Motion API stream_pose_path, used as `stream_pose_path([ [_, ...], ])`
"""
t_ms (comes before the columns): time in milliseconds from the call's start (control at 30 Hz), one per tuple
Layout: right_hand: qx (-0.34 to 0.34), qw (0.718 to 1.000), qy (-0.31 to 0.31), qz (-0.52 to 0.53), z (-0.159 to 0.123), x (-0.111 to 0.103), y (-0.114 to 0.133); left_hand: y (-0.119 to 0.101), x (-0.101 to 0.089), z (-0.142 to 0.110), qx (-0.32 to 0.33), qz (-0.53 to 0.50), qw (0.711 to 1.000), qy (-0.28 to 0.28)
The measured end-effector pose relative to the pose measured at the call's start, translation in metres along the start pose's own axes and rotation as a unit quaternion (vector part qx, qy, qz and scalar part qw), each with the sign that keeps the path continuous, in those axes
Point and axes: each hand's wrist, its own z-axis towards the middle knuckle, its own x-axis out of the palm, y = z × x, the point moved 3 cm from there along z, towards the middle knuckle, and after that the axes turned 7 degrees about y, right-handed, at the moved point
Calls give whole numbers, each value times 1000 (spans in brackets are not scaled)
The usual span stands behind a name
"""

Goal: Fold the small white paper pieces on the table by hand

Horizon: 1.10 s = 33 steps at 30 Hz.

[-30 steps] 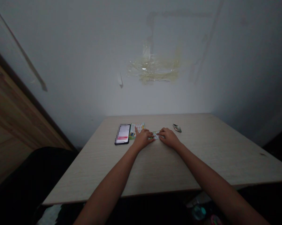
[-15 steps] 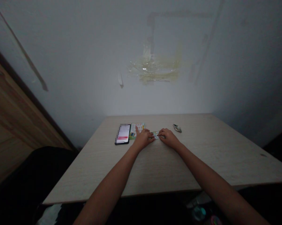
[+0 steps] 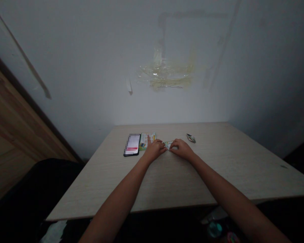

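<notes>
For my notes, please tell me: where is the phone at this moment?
In the head view, the phone lies on the left part of the table, just beside the colourful printed item, and to the left of the left hand.

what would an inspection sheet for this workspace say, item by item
Surface: pale wood-grain table, small dark mark near its right edge
Things being handled: small printed paper, partly covered by fingers
Clutter: phone with lit screen, printed card beside it, small folded item
Hands: left hand and right hand at the paper, grip unclear
Cables: nothing seen
Surroundings: wall with wrinkled clear tape, wooden panel at left
</notes>
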Motion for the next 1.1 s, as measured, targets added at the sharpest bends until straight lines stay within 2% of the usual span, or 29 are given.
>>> stream_pose_path([
  [300,-10,1000,-7,-21,0,4,5,1,2,3,-12,-14,1000,2],
  [667,-1,1000,1,-20,0,7,1,15,4,1,-17,-59,998,-1],
  [933,4,1000,0,-5,0,6,2,12,4,2,-47,-102,994,-9],
  [1100,-1,1000,2,9,2,5,-1,8,5,3,-62,-94,993,-31],
])
